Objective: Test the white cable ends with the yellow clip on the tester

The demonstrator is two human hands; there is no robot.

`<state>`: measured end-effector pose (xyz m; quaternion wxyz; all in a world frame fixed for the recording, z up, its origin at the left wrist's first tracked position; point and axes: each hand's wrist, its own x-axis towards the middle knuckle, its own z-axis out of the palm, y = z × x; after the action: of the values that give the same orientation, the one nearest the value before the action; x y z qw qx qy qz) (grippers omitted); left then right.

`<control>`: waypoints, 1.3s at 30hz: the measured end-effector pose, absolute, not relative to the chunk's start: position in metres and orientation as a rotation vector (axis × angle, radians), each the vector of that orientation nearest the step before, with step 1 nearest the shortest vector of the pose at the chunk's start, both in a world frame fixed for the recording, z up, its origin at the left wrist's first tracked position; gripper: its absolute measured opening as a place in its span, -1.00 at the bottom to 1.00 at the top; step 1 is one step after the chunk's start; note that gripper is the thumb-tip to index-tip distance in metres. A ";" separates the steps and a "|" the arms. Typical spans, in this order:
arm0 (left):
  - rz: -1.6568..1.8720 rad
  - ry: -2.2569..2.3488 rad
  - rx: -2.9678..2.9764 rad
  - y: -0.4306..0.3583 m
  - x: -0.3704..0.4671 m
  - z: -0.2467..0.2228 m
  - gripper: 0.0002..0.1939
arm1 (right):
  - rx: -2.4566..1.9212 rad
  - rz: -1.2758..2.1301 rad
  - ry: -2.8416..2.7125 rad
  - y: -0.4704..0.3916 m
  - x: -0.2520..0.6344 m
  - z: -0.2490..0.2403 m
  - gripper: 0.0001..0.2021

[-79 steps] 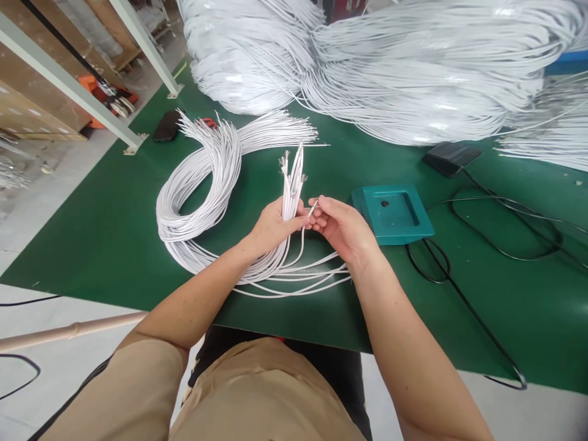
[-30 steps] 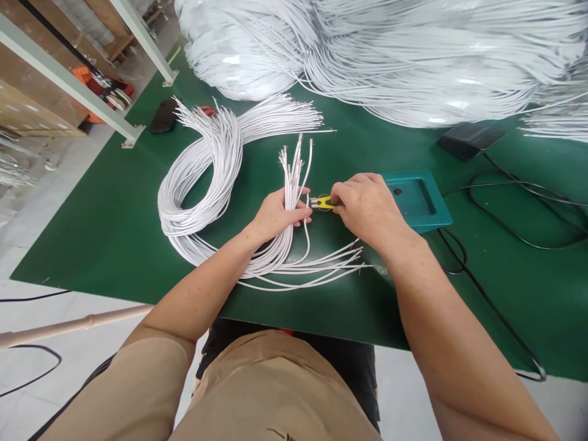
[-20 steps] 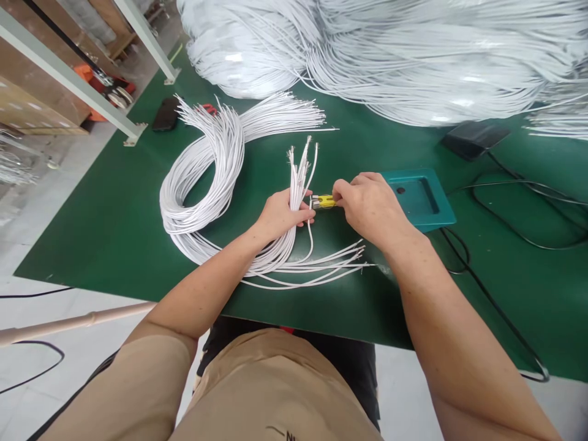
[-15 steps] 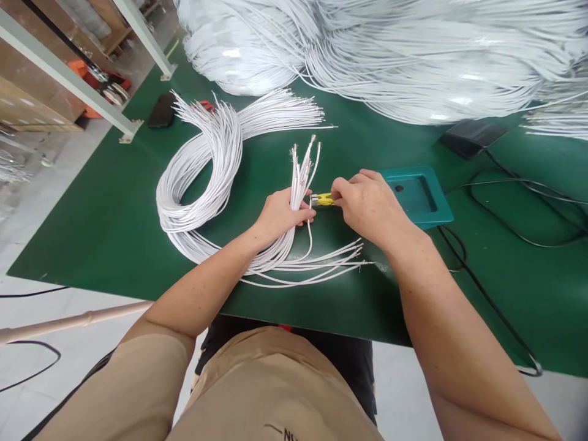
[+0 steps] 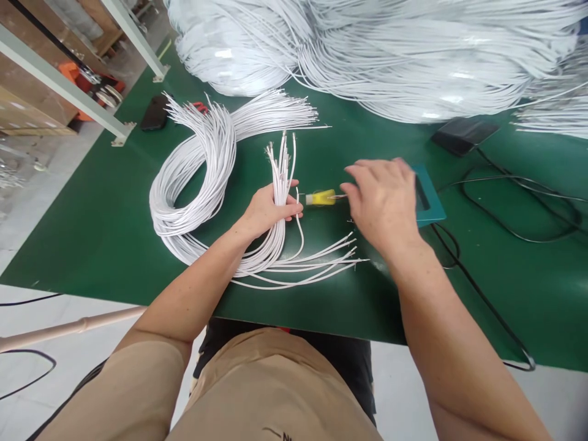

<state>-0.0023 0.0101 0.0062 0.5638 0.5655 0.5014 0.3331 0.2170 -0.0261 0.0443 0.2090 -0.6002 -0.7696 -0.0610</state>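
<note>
- The left hand (image 5: pixel 269 208) holds a bunch (image 5: pixel 278 184) of white wires near the middle of the table (image 5: pixel 101 233), its thumb laid across them.
- A single wire (image 5: pixel 300 236) shows apart from the bunch, to its right, its upper part at the left thumb and fingertips; it curves down toward the near side.
- The bunch's frayed ends point to the far side, more upright than half a second ago, when they leaned right.
- The yellow tool (image 5: pixel 323 197) is between the two hands, just right of the wire; it is blurred now, where its shape was clearer before.
- The right hand (image 5: pixel 381 199) has shifted back to the right of the tool. Its fingers are raised and blurred, the thumb apart from the forefinger and close to the tool's thin right end; whether it grips that end, I cannot tell.
- That hand now covers more of the teal tray (image 5: pixel 434 215).
- Several loose ends (image 5: pixel 337 263) lie nearer, pointing right, as before.
- The coil (image 5: pixel 160 196) rests to the left, and the heap (image 5: pixel 413 61) lies on the far side, both unchanged.
</note>
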 end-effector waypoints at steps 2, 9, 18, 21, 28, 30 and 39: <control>0.810 1.123 1.301 0.010 -0.003 0.006 -0.49 | -1.444 0.004 -2.340 -0.037 0.198 0.051 -0.70; 0.783 1.107 1.235 0.009 -0.005 0.010 -0.57 | -1.140 0.279 -2.949 -0.084 0.146 0.042 -0.80; 0.767 1.117 1.379 0.003 -0.005 0.009 -0.55 | -1.758 0.681 -2.110 -0.040 0.176 0.075 -0.78; 0.772 1.107 1.355 0.002 -0.004 0.008 -0.56 | -1.679 0.750 -1.678 -0.013 0.182 0.070 -0.80; 0.836 0.999 1.180 0.000 0.002 0.011 -0.61 | -1.383 0.996 -1.354 -0.001 0.174 0.045 -0.80; 0.903 0.942 1.116 -0.001 0.005 0.013 -0.64 | -1.322 1.116 -1.316 -0.005 0.172 0.043 -0.82; 0.994 1.036 1.223 -0.004 0.007 0.012 -0.65 | -1.133 1.353 -1.171 -0.014 0.163 0.033 -0.80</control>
<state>0.0073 -0.0037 0.0121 0.5872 0.5248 0.4447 0.4267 0.1633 -0.0138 0.0329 0.4897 -0.4665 -0.4821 0.5569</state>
